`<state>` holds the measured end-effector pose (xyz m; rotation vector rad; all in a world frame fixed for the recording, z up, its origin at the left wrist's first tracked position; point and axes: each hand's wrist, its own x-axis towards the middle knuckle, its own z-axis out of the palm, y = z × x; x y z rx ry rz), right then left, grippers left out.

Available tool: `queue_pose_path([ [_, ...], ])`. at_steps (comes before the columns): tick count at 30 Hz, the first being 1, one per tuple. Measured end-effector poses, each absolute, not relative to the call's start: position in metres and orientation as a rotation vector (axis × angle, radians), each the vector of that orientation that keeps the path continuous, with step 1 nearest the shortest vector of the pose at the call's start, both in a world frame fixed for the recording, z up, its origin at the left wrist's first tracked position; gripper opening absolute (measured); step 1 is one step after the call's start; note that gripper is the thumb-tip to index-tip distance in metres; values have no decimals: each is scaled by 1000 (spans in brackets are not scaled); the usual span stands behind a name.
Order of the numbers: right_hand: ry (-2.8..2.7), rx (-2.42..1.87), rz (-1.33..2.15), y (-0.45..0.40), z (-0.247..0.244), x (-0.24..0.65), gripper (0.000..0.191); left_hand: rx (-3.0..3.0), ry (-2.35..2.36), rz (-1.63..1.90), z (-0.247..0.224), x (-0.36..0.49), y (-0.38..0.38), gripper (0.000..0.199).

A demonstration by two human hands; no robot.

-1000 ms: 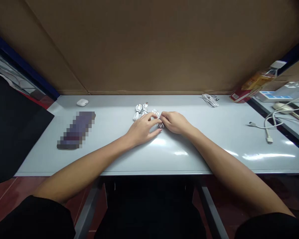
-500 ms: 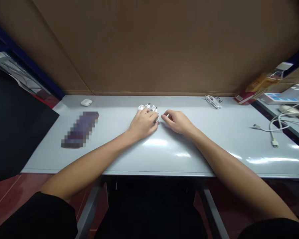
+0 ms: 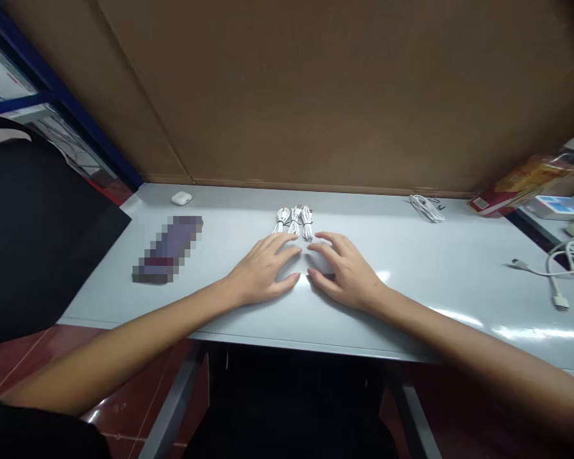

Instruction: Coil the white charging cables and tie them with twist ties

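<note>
Three white coiled cables lie side by side on the grey table [image 3: 249, 325]: a left one [image 3: 282, 217], a middle one [image 3: 295, 219] and a right one [image 3: 307, 222]. Each is bundled with a dark tie. My left hand [image 3: 265, 268] is just in front of the bundles, fingers apart and nothing in it; its fingertips cover the lower end of the left bundle from view or nearly so. Facing it, my right hand [image 3: 344, 271] has its fingers spread and curved, holding nothing, a little to the front right of the right bundle.
A white earbud case [image 3: 182, 198] and a pixelated dark, phone-shaped object [image 3: 168, 250] lie at left. Toward the back right are another white cable coil [image 3: 425, 208] and a tilted drink bottle [image 3: 521, 182]. Loose cable ends [image 3: 559, 299] reach in from the right. A brown panel [image 3: 306, 95] stands behind.
Both hands have drawn back toward the table's front edge. My left hand has come off the cable bundles and opened, so all three now show. The camera view has shifted slightly.
</note>
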<state>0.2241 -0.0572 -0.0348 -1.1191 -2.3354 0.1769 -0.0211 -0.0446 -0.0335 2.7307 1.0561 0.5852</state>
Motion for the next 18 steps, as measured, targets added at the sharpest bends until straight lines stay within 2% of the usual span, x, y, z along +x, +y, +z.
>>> queue_pose_path([
  [5,-2563,-1176,227,-78,-35,222,63,2698,1133,320,-39,-31,-60,68],
  [9,-2656,-1240,266,-81,-33,222,75,2747,1100,166,-37,-27,-62,80],
  [18,-2706,-1306,291,-83,-35,221,83,2730,1133,81,-36,-27,-63,84],
])
